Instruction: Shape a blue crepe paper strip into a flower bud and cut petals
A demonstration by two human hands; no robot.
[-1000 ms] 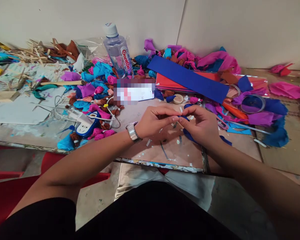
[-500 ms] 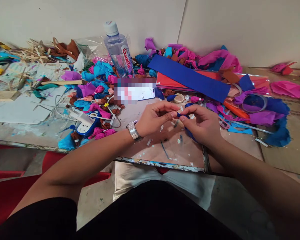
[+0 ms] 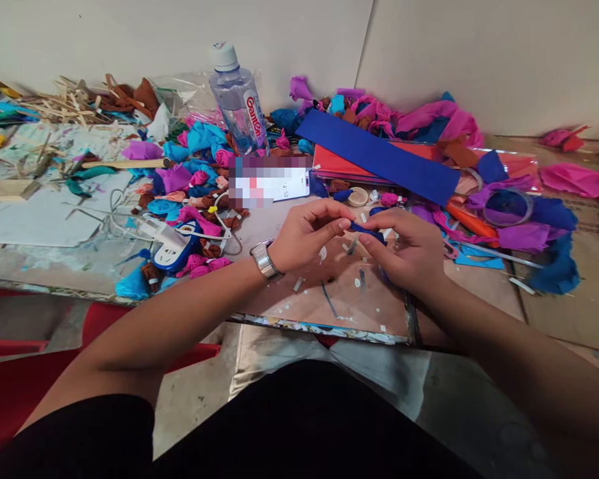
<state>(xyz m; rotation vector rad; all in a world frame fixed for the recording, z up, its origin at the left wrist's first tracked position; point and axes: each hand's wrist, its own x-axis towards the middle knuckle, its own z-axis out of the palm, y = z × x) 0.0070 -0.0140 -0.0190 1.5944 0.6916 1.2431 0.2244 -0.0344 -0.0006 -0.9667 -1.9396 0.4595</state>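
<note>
Over the table's front part, a small twisted piece of dark blue crepe paper [image 3: 368, 231] is pinched between both hands. My left hand [image 3: 307, 236], with a metal watch [image 3: 266, 259] on its wrist, grips one end with thumb and forefinger. At the other end, my right hand [image 3: 406, 246] is closed on it the same way, its lower fingers curled. More blue shows under the right hand, partly hidden. Just behind the hands lie a tape ring [image 3: 358, 196] and a small blue bundle [image 3: 343, 195]. A long strip of blue crepe paper [image 3: 379, 156] rests further back.
A water bottle [image 3: 239, 100] and a lit phone [image 3: 292, 185] stand behind the left hand. Left of it are a blue power socket [image 3: 177, 253], cables and several coloured paper bundles. Clear tape [image 3: 508, 205] and crumpled paper lie at right. Wood sticks [image 3: 80, 103] heap at back left.
Both hands stay at nearly the same place. The fingertips have drawn slightly apart, and more of the blue paper shows between them.
</note>
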